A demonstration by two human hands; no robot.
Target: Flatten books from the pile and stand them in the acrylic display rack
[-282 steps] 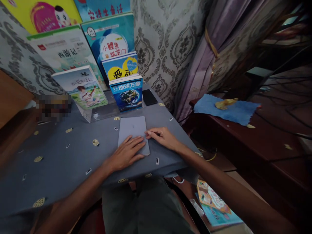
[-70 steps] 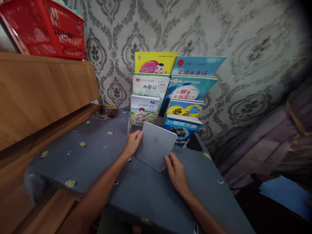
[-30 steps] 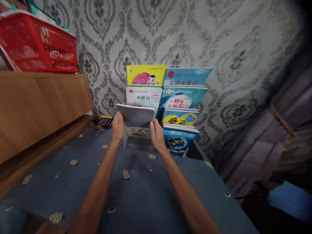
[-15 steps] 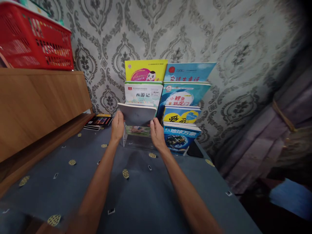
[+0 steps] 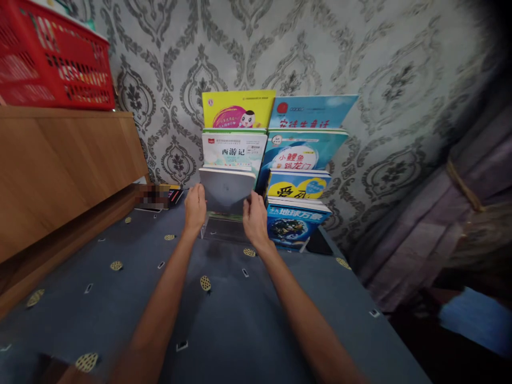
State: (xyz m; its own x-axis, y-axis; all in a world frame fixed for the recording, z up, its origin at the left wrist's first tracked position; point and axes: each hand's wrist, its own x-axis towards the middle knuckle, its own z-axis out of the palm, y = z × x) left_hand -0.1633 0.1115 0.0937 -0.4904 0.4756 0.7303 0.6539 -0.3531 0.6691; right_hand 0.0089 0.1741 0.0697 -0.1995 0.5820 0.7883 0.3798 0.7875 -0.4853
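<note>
A dark grey book [image 5: 227, 191] stands nearly upright between my hands, its pale page edge along the top. My left hand [image 5: 195, 208] grips its left side and my right hand [image 5: 256, 216] its right side, thumbs toward me. Below it shows the lowest left tier of a clear stepped book stand [image 5: 224, 229]. Behind the grey book rise a white book [image 5: 234, 148] and a yellow book [image 5: 236, 106]. In the right column stand an Earth-cover book [image 5: 290, 224], a blue-and-yellow book [image 5: 298, 184], a teal book [image 5: 306, 149] and a blue book [image 5: 314, 111].
A dark flat object [image 5: 320, 242] lies right of the stand. Several books [image 5: 158, 196] lie by the wooden cabinet [image 5: 68, 165], which carries a red basket [image 5: 76, 58]. Patterned blue cloth [image 5: 216, 320] covers the surface. A curtain [image 5: 436, 234] hangs at the right.
The grey book has come down and tipped more upright in my hands, hiding the picture seen below it before. The view has shifted slightly.
</note>
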